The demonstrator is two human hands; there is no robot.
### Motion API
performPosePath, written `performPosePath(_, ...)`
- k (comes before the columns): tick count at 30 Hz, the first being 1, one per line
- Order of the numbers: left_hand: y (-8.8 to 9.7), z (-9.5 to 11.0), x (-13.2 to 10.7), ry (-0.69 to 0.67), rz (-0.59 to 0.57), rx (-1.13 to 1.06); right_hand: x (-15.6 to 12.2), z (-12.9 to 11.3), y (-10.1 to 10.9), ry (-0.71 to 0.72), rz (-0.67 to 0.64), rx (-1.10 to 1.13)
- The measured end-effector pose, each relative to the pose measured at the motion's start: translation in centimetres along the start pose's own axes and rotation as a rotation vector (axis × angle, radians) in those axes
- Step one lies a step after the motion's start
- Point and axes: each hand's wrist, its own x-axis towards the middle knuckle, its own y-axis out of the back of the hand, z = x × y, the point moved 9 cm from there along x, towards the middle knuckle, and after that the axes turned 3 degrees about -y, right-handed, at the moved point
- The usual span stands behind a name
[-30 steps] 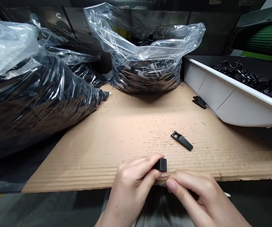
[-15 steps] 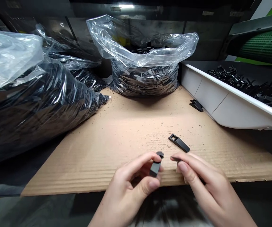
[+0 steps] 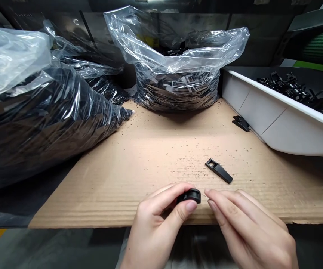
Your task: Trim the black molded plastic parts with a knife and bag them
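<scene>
My left hand [image 3: 161,220] pinches a small black plastic part [image 3: 190,195] between thumb and fingers, just above the front edge of the cardboard [image 3: 116,179]. The part's slotted end points right, toward my other hand. Close beside it, my right hand [image 3: 242,220] has thumb and forefinger pinched together. A very thin line shows at those fingertips, too fine to name. Beyond my hands a tapered black plastic piece [image 3: 219,171] with a square hole lies flat on the cardboard.
Clear plastic bags of black parts stand at the left [image 3: 52,123] and at the back [image 3: 178,87]. On the right, a white tray [image 3: 265,108] holds many black parts. More black pieces [image 3: 241,123] lie against its side. Dark shavings dot the cardboard.
The part in my left hand has turned from upright to lying sideways, its slotted end now facing right. My right hand has rotated, its fingertips still near the part. The view has shifted slightly.
</scene>
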Motion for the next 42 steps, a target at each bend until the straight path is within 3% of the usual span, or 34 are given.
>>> performPosePath(12,0.3,0.1,-0.3,0.035,0.045,-0.039,-0.3,0.0,0.0,-0.015,0.004,0.003)
performPosePath(26,-0.1,1.2,-0.2,-0.105,-0.048,0.011,0.2,0.5,-0.6,-0.065,-0.095,0.025)
performPosePath(32,-0.6,1.7,-0.2,-0.196,-0.133,0.002,1.0,1.5,-2.3,-0.338,-0.420,0.384)
performPosePath(38,-0.4,1.5,-0.2,-0.185,-0.133,-0.057,0.6,1.8,-3.0,-0.415,-0.487,0.559)
performPosePath(40,-0.6,1.7,-0.2,-0.199,-0.165,-0.065,-0.4,2.5,-4.5,-0.566,-0.657,0.722)
performPosePath(42,-0.7,2.0,-0.2,-0.220,-0.179,-0.040,-1.8,2.3,-5.8,-0.731,-0.913,0.911)
